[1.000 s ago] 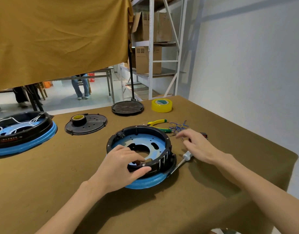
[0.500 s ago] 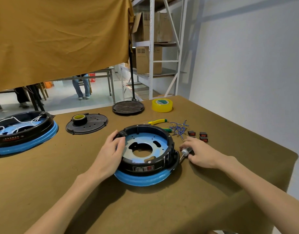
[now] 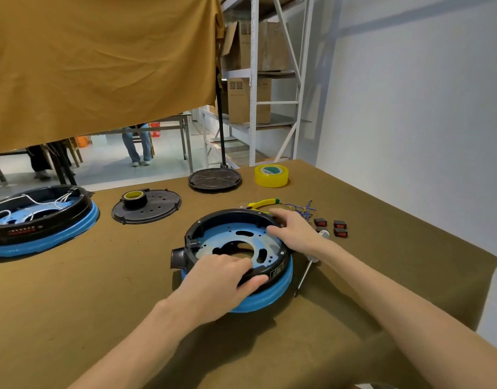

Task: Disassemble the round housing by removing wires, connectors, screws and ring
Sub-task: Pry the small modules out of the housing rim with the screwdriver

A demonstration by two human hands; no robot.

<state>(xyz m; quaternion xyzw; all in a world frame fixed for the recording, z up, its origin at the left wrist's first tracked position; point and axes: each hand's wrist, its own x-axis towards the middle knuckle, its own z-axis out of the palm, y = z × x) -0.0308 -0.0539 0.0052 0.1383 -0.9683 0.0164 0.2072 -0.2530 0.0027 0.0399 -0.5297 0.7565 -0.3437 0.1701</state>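
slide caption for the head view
Both hands, left and right, grip the round housing; screwdriver lies beside it.

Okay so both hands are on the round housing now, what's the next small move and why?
Probably lift the black ring off the blue base. The left hand grips the near rim and the right hand the far rim, no wires show inside, and the screwdriver lies set down beside the housing.
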